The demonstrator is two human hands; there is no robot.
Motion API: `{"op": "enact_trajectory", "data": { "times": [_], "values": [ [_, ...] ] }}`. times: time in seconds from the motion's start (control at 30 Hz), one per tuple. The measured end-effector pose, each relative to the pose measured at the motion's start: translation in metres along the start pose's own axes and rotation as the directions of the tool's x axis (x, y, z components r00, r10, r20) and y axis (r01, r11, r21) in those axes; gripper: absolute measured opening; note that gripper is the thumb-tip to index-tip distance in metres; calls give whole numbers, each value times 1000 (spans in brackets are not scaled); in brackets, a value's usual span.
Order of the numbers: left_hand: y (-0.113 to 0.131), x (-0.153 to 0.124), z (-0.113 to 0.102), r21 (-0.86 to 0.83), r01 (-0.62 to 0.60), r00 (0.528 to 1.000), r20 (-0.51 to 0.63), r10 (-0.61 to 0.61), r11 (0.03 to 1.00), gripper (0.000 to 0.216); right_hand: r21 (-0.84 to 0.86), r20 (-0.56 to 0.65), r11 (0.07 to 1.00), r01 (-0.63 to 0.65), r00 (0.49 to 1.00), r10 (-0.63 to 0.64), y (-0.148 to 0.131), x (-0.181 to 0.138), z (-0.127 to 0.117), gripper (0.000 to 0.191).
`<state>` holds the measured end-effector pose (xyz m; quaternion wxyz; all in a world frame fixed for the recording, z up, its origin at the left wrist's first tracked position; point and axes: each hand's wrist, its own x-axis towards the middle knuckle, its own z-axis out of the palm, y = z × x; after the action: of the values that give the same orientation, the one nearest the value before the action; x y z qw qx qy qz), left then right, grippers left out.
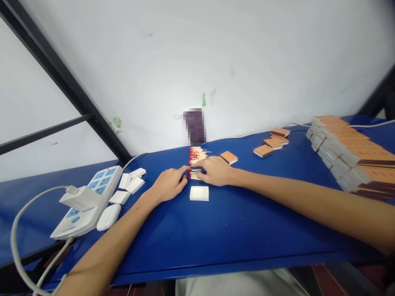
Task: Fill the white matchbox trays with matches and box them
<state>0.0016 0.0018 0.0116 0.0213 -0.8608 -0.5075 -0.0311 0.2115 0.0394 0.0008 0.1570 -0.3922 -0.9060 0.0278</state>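
Matches [198, 153] lie on blue surface [247, 222]: main heap far side, smaller row [194, 175] just nearer, sticks running L–R, red heads L. R hand [215, 170] is closer, over the plain ends; L hand [169, 183] at head side. Fingers [184, 169] part-open on both, thumb & index apart by the row; can't tell if any stick's pinched.

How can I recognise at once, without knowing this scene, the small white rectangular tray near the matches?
On the glossy blue table, find the red-tipped wooden matches at the middle. Just below them in the picture lies the small white rectangular tray. Unlike the white rectangular pieces clustered beside the white power strip, it lies alone.
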Motion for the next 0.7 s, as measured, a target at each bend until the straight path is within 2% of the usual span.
{"op": "enact_trajectory", "data": {
  "times": [0.33, 0.5, 0.7],
  "values": [
    [7, -5, -6, -29, 22, 1000, 1, -21, 999, 42, 39, 6, 997, 70, 997, -70, -1, -1, -6, 37],
    [7, -4, -6, -29, 29, 1000, -10, -29, 999, 44, -16, 53, 990, 139, 989, -138, -3, 0, -15, 34],
    [8, -3, -6, -32, 34, 999, -29, -35, 999, 42, 10, 133, 975, 224, 966, -223, 1, 4, -22, 30]
  ]
}}
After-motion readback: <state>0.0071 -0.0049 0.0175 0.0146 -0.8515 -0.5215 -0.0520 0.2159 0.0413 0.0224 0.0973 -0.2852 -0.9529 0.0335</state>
